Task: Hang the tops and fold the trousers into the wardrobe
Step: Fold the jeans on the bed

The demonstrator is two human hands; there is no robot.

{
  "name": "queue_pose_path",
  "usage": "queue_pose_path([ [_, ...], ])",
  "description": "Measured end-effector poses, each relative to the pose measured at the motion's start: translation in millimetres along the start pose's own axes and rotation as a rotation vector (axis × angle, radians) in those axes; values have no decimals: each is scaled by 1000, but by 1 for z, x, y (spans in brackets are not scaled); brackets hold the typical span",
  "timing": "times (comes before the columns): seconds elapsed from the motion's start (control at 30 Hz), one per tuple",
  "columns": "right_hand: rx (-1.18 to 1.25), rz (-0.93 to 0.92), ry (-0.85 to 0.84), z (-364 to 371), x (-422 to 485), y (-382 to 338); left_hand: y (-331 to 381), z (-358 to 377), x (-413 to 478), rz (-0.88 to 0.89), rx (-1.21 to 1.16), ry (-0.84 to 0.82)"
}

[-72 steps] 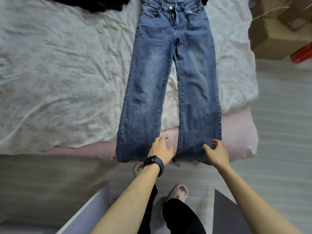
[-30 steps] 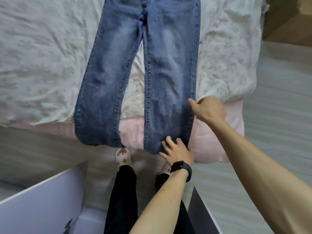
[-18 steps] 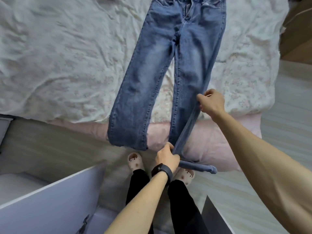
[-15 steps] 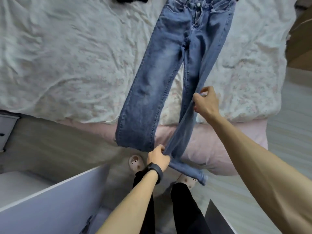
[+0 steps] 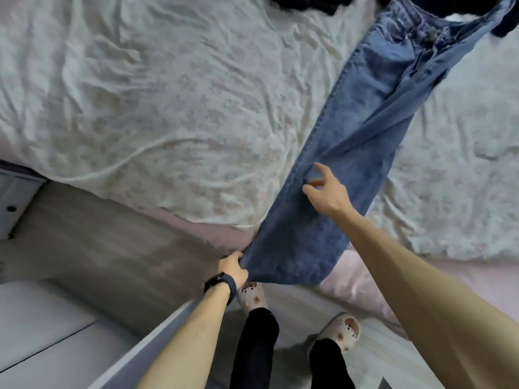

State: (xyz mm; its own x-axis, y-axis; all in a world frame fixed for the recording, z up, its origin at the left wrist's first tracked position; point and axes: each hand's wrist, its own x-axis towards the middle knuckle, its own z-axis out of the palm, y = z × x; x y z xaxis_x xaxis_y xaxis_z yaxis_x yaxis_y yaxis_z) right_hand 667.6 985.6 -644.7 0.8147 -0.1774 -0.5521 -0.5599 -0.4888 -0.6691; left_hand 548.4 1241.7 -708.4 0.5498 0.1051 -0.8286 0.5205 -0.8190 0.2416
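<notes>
I see the jeans (image 5: pixel 348 153) lying diagonally across the bed (image 5: pixel 157 113), folded lengthwise so that one leg rests on top of the other, the waistband up near the top right corner and the hems hanging just over the near edge of the mattress. My left hand (image 5: pixel 233 269) is closed around the bottom corner of the stacked hems, fingers pinched tight on the denim where it droops off the pink mattress edge (image 5: pixel 362 273). A dark watch (image 5: pixel 220 284) sits on that wrist. My right hand (image 5: pixel 327 192) rests further up on the legs, about at knee height, with the fingers (image 5: pixel 320 168) spread apart and lightly touching the cloth rather than gripping it; the palm lies flat against the fabric. The rumpled white sheet with its faint flower print covers most of the bed to the left of the jeans, and a dark garment (image 5: pixel 306 4) lies at the top edge, just beside the waistband. Below, I see pale clogs (image 5: pixel 339 329) and black trouser legs standing on a light wooden floor, close to the bed. A pale panel (image 5: pixel 157 343) runs along under the left forearm at the lower left; I cannot tell what it belongs to.
</notes>
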Motion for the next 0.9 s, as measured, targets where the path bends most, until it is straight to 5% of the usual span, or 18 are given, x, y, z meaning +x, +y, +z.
queue_pose_path([
  [0.17, -309, -11, -71, 31, -10, 23, 1, -9, 33, 1, -19, -36],
  [0.4, -166, 58, 0, 21, -45, 13, 58, -43, 23, 185, 194, -66],
  [0.63, -64, 24, 219, -74, -33, -8, 223, -99, -9, 493, 147, -8],
  [0.9, 210, 100, 381, -213, 60, -8, 412, -124, 10, 655, 228, 71],
])
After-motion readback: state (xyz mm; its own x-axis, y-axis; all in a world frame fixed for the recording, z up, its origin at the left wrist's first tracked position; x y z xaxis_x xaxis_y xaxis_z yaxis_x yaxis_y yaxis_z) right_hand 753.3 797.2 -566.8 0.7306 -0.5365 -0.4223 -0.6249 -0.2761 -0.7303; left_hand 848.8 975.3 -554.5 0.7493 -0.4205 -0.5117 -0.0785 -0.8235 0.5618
